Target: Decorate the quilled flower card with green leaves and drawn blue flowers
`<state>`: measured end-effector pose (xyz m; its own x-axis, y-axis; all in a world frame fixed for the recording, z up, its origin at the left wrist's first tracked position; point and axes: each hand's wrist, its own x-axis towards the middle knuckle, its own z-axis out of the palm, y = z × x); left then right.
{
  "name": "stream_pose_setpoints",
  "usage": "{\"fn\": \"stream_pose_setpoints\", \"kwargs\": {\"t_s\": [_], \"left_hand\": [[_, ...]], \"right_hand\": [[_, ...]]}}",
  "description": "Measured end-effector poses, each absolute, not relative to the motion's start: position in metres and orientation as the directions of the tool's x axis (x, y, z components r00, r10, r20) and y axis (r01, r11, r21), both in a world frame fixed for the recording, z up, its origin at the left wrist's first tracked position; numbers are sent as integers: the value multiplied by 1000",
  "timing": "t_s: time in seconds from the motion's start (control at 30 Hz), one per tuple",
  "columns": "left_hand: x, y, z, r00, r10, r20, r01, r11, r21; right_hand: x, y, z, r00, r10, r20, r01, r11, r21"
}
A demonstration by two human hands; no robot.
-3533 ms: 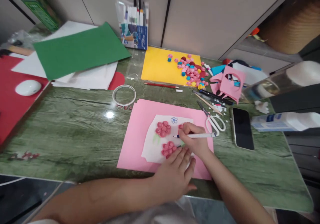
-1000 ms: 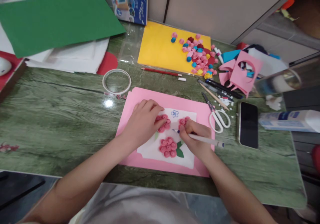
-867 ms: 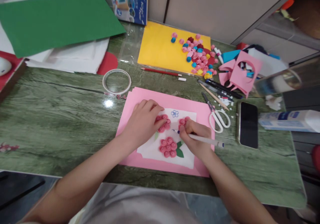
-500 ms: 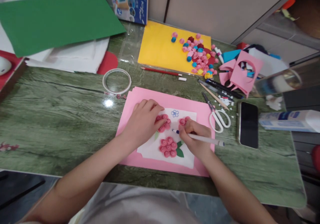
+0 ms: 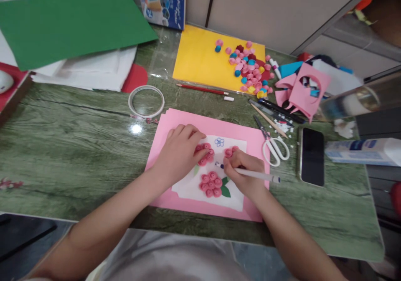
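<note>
My right hand (image 5: 246, 170) grips a white marker pen (image 5: 258, 175), its tip on the white paper (image 5: 188, 188) beside a small blue curved line. My left hand (image 5: 180, 149) lies open at the paper's upper left, its fingertips by a cluster of pink paper rolls (image 5: 205, 159) that it partly covers. A second pink cluster (image 5: 211, 184) with green paper leaves (image 5: 225, 188) is lower on the sheet. Another pink cluster (image 5: 230, 151) is partly hidden behind my right hand. A blue outlined flower (image 5: 219, 142) is drawn near the top. Pink sheets (image 5: 200, 211) lie underneath.
White-handled scissors (image 5: 275, 151) and a phone (image 5: 311, 156) lie right of the pink sheets. Behind are a tape roll (image 5: 130, 102), a red pencil (image 5: 202, 89) and a yellow pack (image 5: 197, 55) bearing many coloured paper rolls. Green paper (image 5: 75, 26) is at the back left.
The marker tip has shifted slightly right, and a small blue curved stroke now shows beside it. My left hand stays in place.
</note>
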<state>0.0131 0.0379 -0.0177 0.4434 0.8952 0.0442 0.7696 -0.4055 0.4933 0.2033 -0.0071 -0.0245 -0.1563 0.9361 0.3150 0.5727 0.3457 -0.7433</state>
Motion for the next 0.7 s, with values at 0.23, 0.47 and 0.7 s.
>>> {"fn": "stream_pose_setpoints", "kwargs": {"t_s": [0.23, 0.47, 0.7], "left_hand": [[13, 38, -18, 444, 896, 32, 772, -400, 494], [14, 38, -17, 443, 896, 35, 772, -401, 493], [14, 38, -16, 445, 895, 23, 778, -399, 485]], "right_hand": [[203, -6, -23, -149, 942, 301, 579, 330, -745], [204, -7, -26, -124, 953, 277, 577, 296, -761], [207, -9, -30, -100, 964, 245, 568, 257, -782]]}}
